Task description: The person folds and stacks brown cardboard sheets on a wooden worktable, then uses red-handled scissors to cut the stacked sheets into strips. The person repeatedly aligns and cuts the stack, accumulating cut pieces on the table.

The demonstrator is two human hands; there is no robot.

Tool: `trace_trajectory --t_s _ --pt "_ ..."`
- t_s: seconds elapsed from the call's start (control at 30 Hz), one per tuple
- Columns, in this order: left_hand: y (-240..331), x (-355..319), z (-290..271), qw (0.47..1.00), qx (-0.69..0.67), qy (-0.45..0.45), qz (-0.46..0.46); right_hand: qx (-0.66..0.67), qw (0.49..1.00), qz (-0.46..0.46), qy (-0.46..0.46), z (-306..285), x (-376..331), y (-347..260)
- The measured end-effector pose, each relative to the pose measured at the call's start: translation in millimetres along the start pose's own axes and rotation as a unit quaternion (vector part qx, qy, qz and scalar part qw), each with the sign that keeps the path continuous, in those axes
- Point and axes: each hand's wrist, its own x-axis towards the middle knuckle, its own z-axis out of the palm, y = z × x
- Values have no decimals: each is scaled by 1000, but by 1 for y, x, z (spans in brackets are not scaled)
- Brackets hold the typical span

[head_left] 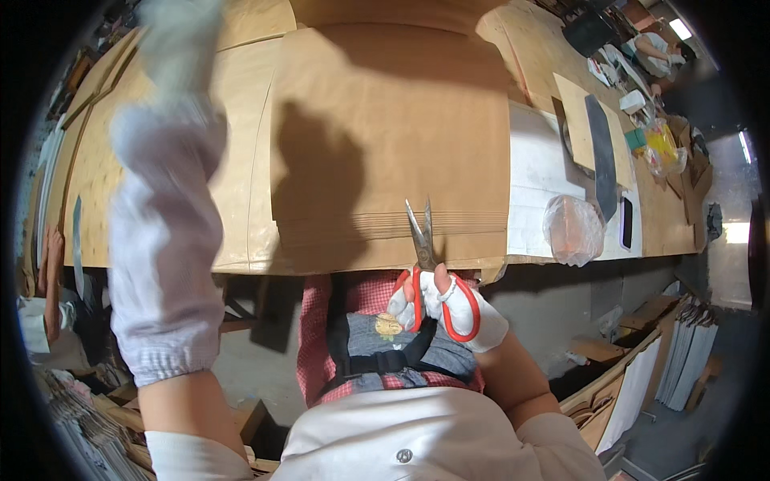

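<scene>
My right hand [455, 309], in a white glove with bare thumb and fingertips, holds a pair of scissors [423, 240] with red handles. Its blades are slightly parted and point away from me, over the near edge of a stack of brown paper sheets [425, 152]. Far out to the left, my left hand [180, 48] is gloved and smeared by motion, so its fingers cannot be made out. A pale sleeve cover reaches down that forearm. Beyond the stack, a brown sheet [393, 14] casts a shadow across it.
Right of the stack lie white sheets [529, 184], a clear plastic bag [572, 230], a phone [626, 222] and a dark flat strip [601, 152]. Another person's arm [53, 276] is at the far left; a person [654, 52] is at the back right. Cardboard [618, 385] stands below right.
</scene>
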Motion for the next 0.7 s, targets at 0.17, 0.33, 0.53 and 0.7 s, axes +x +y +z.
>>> trace_trajectory --t_s 0.17,0.33,0.53,0.7 --pt "-13 -51 108 932 48 -293 208 13 995 67 79 -8 17 5" --pt "6 -78 131 962 124 -200 139 -67 990 51 116 -6 18 8" --pt "-1 -80 145 969 136 -154 138 -377 902 -14 210 -77 2 51" --pt "5 -77 136 966 140 -148 160 -9 967 -38 252 -80 -24 9"
